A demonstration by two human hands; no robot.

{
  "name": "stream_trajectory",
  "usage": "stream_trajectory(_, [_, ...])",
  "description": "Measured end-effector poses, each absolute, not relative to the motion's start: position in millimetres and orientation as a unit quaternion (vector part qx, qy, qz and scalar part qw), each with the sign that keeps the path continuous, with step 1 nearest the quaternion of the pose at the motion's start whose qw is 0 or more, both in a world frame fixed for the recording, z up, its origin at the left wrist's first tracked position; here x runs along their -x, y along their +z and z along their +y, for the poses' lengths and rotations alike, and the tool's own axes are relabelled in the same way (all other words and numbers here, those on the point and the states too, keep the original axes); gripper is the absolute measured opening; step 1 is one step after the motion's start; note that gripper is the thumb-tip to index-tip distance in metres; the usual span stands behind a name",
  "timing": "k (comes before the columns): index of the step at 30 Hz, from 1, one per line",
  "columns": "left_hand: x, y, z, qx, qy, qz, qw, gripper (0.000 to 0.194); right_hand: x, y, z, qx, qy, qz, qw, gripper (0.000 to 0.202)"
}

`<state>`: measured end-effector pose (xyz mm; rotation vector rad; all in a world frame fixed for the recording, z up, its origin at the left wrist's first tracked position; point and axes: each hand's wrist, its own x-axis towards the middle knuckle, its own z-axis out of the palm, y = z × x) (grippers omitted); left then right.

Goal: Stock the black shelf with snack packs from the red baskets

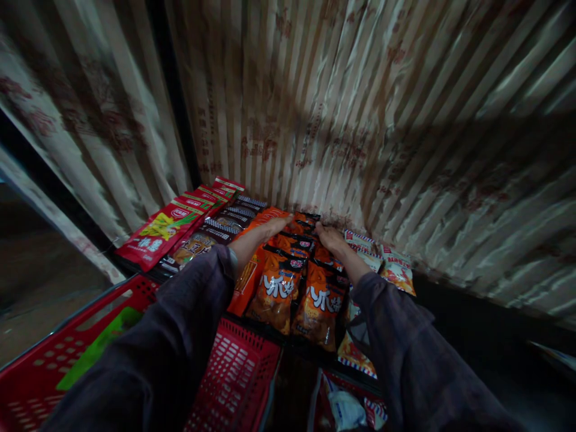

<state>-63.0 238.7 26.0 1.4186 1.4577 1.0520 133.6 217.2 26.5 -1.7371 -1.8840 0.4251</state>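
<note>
Pleated, pale sheeting (pixel 279 114) with reddish print hangs behind and over everything, dimly lit. Below it runs a dark display surface (pixel 454 312), with a perforated red basket (pixel 245 342) at its front. Two dark sleeves (pixel 184 318) stretch forward across it. Rows of packets line the surface: red bags (pixel 164 231) at left, brown-black packets (pixel 195 246) next, white-and-orange bags (pixel 396 270) at right. Orange snack bags (pixel 276 288) stand in two columns in the middle, between the forearms.

Left hand (pixel 274 227) and right hand (pixel 332 239) reach to the back of those columns, one on each outer side, well apart from each other. Fingertips are hard to make out, so I cannot tell whether either has closed on a bag. Judging by their puffed, glossy film, these should be light, soft and slippery, with crushable contents; the flat sealed edges look the safest hold.
</note>
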Motion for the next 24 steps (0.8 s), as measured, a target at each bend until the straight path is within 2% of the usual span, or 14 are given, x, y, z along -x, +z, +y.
stream_trajectory(3, [61, 31, 239, -0.570, 0.371, 0.562, 0.471, 0.042, -133, 29, 217, 0.649, 0.166, -0.694, 0.263, 0.058])
stream_trajectory(7, [59, 31, 241, -0.563, 0.366, 0.556, 0.490, 0.046, -130, 30, 218, 0.654, 0.169, -0.686, 0.270, 0.055])
stream_trajectory(15, [58, 27, 238, -0.567, 0.381, 0.588, 0.433, 0.039, -126, 28, 215, 0.653, 0.169, -0.686, 0.274, 0.048])
stream_trajectory(24, [97, 33, 235, -0.566, 0.428, 0.623, 0.330, 0.036, -124, 42, 185, 0.621, 0.140, -0.709, 0.302, 0.053])
